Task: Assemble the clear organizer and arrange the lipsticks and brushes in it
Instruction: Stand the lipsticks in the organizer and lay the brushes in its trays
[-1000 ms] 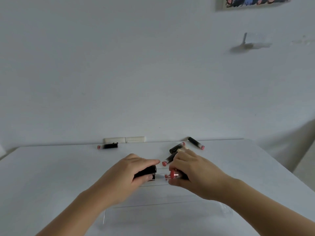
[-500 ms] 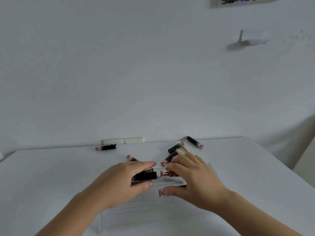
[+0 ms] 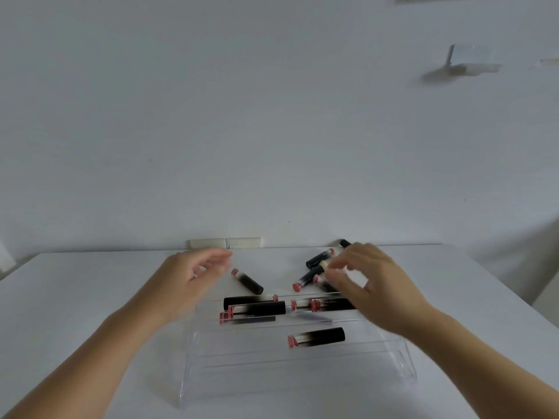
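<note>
A clear stepped organizer point(image 3: 302, 364) lies on the white table point(image 3: 90, 297) in front of me. Several black lipsticks with pink ends lie across its upper steps point(image 3: 257, 308), and one rests lower down point(image 3: 316, 337). More lipsticks lie loose behind it: one at the centre point(image 3: 248, 281) and a small heap at the right point(image 3: 314, 267). My left hand point(image 3: 187, 282) hovers over the table left of the loose centre lipstick, fingers relaxed and holding nothing. Above the heap, my right hand point(image 3: 369, 282) is raised with fingers loosely spread, blurred and holding nothing.
A white wall rises just behind the table, with a pale socket strip point(image 3: 225, 243) at the table's far edge. The table's right edge point(image 3: 514, 297) drops off beside my right arm.
Both hands let go of the lipsticks they held over the organizer and lifted away toward the back. Those lipsticks now lie on the upper steps.
</note>
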`<act>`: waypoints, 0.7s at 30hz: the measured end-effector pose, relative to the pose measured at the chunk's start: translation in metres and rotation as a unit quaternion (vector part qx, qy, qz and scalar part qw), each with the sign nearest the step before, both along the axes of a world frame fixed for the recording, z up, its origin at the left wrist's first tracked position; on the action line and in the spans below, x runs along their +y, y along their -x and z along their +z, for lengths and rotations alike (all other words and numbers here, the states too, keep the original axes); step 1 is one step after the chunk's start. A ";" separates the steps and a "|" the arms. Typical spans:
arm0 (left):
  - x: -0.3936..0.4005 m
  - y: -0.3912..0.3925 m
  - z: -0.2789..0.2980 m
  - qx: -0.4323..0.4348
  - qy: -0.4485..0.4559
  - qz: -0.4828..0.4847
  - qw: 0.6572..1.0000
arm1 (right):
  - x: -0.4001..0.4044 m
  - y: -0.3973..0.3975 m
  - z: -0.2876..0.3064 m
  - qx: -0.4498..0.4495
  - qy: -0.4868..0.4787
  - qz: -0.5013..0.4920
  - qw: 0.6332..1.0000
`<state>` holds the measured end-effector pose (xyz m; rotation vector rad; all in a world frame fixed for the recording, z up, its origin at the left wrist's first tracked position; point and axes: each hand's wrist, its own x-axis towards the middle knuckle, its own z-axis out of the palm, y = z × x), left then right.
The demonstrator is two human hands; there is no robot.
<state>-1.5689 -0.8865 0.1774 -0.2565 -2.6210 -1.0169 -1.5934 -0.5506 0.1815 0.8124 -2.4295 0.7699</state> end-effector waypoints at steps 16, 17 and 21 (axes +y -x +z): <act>-0.045 0.093 -0.052 -0.054 0.170 0.151 0.972 | 0.042 0.157 -0.028 -0.226 -0.135 -0.246 0.933; -0.046 0.094 -0.054 -0.053 0.183 0.150 0.970 | 0.041 0.159 -0.031 -0.235 -0.135 -0.250 0.930; -0.049 0.095 -0.058 -0.045 0.207 0.152 0.965 | 0.037 0.164 -0.040 -0.243 -0.170 -0.244 0.923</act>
